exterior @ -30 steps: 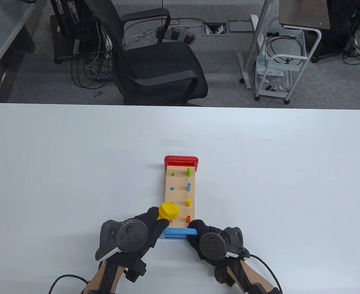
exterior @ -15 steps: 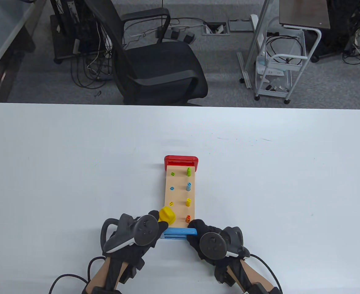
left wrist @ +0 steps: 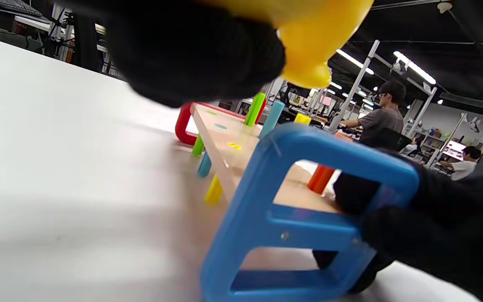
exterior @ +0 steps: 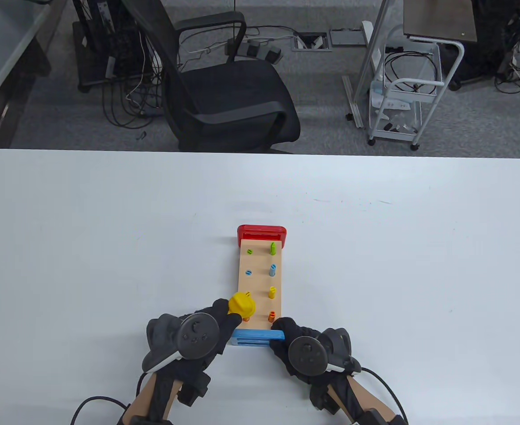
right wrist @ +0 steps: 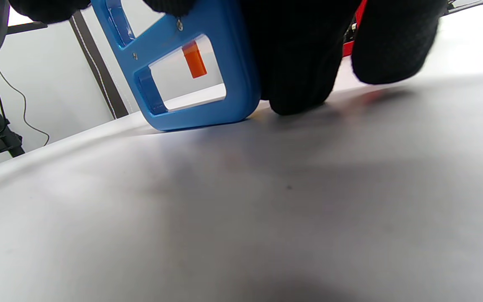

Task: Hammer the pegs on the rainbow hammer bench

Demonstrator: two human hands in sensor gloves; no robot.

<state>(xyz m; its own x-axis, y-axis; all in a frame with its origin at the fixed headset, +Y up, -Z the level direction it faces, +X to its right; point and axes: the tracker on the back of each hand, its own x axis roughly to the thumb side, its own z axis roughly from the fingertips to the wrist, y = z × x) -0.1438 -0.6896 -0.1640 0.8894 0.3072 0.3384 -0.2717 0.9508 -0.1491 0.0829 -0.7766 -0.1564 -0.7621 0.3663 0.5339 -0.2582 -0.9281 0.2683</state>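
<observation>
The hammer bench (exterior: 260,283) is a wooden plank between a red end (exterior: 261,232) and a blue end (exterior: 258,338). Its left-row pegs sit flush; the right-row green (exterior: 273,248), blue (exterior: 272,269), yellow (exterior: 272,292) and orange (exterior: 271,316) pegs stand up. My left hand (exterior: 218,321) grips a yellow hammer (exterior: 242,305), whose head hangs over the near left corner of the plank. My right hand (exterior: 286,331) grips the blue end (right wrist: 191,63) at its right side. The left wrist view shows the blue end (left wrist: 266,218) close up with the hammer head (left wrist: 312,37) above it.
The bench lies lengthwise near the front middle of a white table (exterior: 87,248). Beyond the far edge stand a black office chair (exterior: 229,97) and a white wire cart (exterior: 401,102). Cables trail from both wrists at the bottom edge.
My left hand dropped the hammer toward the near left corner half a second ago, then lifted it back a little. The right hand and the bench stayed put.
</observation>
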